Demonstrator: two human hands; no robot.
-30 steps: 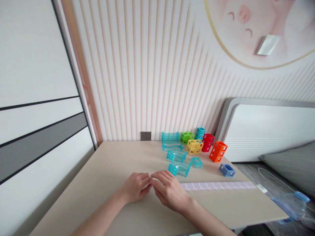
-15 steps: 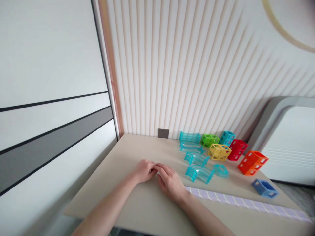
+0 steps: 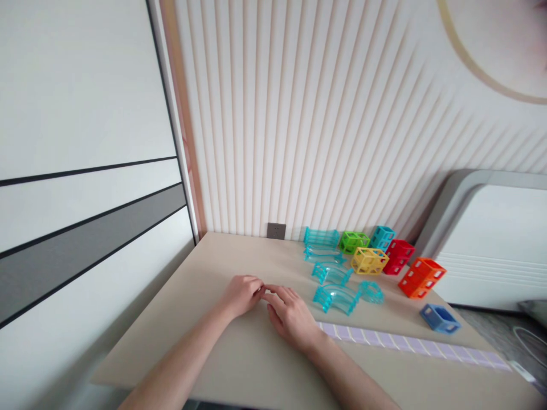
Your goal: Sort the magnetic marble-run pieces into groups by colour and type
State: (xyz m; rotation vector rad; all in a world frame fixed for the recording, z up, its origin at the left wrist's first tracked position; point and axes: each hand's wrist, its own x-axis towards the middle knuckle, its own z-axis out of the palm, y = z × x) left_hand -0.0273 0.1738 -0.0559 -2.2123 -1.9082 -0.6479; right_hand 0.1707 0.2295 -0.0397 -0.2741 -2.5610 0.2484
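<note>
My left hand (image 3: 244, 295) rests low over the beige table (image 3: 205, 267), its fingers curled closed. Whatever is in them, if anything, is hidden by the fingers. My right hand (image 3: 291, 318) lies just to the right, its fingers stretched toward the left hand and the thumb held apart. Its fingertips meet or nearly meet the left fingertips, and nothing shows in its grasp. Nearest to the right hand are a curved translucent teal track piece (image 3: 337, 298) and a strip of purple tiles (image 3: 393, 341).
Behind lie more teal track pieces (image 3: 321, 236) and a round teal piece (image 3: 371, 292). Open-sided blocks stand to the right: green (image 3: 354, 242), teal (image 3: 382, 238), yellow (image 3: 370, 261), red (image 3: 399, 256), orange (image 3: 421, 278) and blue (image 3: 440, 318). A ribbed wall (image 3: 256, 142) borders the table's back.
The view has turned slightly right, so everything sits further left. My right fingers have straightened and the thumb has drawn a little away from my left hand. The blocks and track pieces stay put.
</note>
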